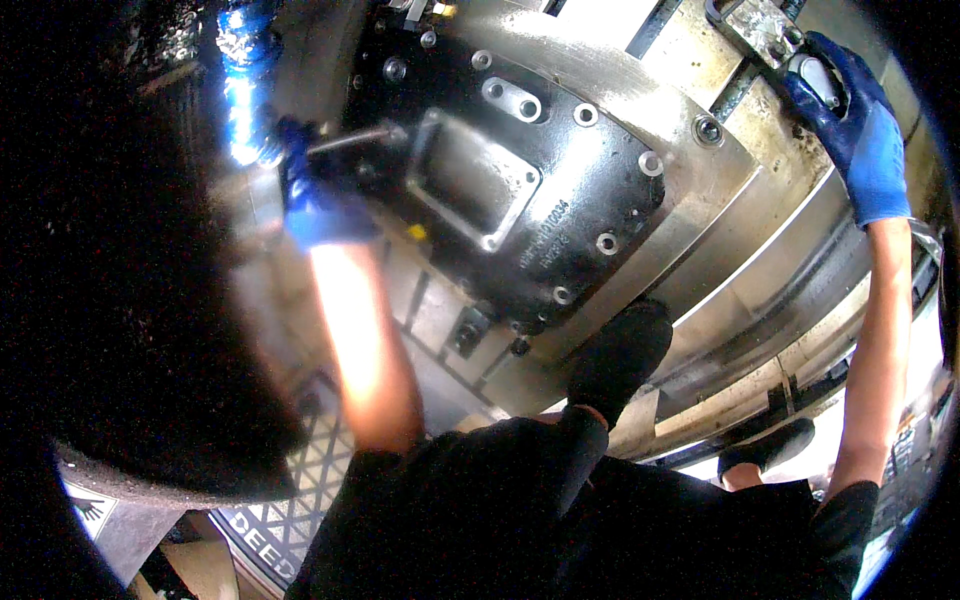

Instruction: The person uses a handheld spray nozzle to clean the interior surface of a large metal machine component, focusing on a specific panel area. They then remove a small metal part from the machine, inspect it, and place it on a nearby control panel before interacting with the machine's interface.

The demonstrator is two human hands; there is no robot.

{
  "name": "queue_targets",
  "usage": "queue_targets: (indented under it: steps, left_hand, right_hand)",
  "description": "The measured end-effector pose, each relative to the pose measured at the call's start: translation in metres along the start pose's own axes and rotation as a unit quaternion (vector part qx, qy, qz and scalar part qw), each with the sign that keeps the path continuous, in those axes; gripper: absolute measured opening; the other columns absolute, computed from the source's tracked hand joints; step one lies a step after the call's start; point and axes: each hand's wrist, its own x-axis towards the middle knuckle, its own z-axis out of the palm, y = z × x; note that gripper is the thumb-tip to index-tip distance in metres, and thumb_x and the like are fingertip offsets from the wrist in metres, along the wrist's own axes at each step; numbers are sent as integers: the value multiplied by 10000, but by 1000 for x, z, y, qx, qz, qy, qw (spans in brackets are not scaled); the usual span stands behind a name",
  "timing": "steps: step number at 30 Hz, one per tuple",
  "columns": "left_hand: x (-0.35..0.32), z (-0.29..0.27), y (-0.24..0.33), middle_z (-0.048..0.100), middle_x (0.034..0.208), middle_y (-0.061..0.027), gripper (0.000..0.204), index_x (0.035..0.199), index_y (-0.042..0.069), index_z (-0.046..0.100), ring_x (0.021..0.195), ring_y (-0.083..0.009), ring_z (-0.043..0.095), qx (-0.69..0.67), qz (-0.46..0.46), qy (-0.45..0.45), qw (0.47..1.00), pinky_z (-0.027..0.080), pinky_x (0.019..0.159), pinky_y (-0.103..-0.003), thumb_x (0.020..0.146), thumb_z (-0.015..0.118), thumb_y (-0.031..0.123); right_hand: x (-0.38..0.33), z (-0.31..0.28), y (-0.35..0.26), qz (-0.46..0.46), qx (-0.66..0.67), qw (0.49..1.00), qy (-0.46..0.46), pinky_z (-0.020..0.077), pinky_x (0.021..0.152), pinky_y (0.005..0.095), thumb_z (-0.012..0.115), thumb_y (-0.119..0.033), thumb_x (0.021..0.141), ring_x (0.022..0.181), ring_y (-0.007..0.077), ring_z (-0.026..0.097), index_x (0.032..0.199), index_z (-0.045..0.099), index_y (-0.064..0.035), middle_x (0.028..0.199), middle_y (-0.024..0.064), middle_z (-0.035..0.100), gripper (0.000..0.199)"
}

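My left hand [315, 200], in a blue glove and smeared by motion, is closed round a thin metal rod [350, 139]. The rod's far end reaches the left part of a black plate [590, 190], which has several bolt holes with bright rims and a raised rectangular frame [475, 180] on it. At the upper right, my right hand [855, 120], also in a blue glove, curls its fingers round a rounded grey metal piece [816, 80]. That piece sits against a metal block [762, 32] on the machine bed. The glove hides part of it.
A large dark machine body [140, 300] fills the left side, with a shiny blue-lit cylinder [245, 90] close to my left hand. My shoe [625, 355] is beside the black plate; the other shoe [770, 450] is lower right. A patterned step [320, 480] lies lower left.
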Motion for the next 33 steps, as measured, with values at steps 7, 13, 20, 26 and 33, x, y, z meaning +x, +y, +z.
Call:
queue_targets:
  steps: [7, 13, 20, 26, 33]
  left_hand:
    - [47, -53, -38, 624, 1128, -180, 425, 1328, 39, 495, 1087, -309, 586, -83, 55, -162, 982, 434, 1049, -470, 911, 575, 40]
    - [50, -68, -27, 600, 1214, -179, 456, 1373, 32, 445, 1168, -340, 543, -187, -10, -234, 954, 387, 1085, -494, 926, 536, 31]
    - [36, -48, -38, 606, 1214, -164, 332, 1241, -26, 555, 1152, -305, 564, -43, 64, -144, 987, 418, 1071, -448, 933, 578, 97]
    - [54, -66, -27, 633, 1156, -163, 272, 1173, -10, 599, 1119, -309, 580, -288, -63, -317, 901, 399, 1091, -473, 916, 589, 78]
    - [21, -21, -11, 623, 1152, -197, 291, 1186, -6, 599, 1117, -337, 578, -188, -42, 24, 981, 479, 1007, -444, 913, 611, 96]
  right_hand:
    - [-2, -7, -7, -41, 31, 999, -4, 465, 954, 345, 707, -182, 832, 1124, 289, 599, 1299, 552, -111, 1240, 140, 599, 497]
    - [1, -11, -9, -28, 0, 999, -26, 468, 953, 356, 696, -120, 820, 1117, 317, 594, 1298, 551, -129, 1257, 149, 583, 500]
    - [-3, -11, -8, -35, -10, 999, -29, 469, 948, 360, 676, -118, 834, 1122, 328, 588, 1317, 531, -144, 1263, 150, 582, 505]
    - [-2, -12, -7, -46, -10, 998, -30, 463, 958, 360, 668, -114, 839, 1141, 327, 581, 1323, 527, -139, 1278, 154, 576, 505]
    - [-3, -18, -16, -47, -21, 998, -43, 448, 983, 360, 656, -103, 846, 1183, 324, 558, 1327, 524, -125, 1293, 166, 564, 499]
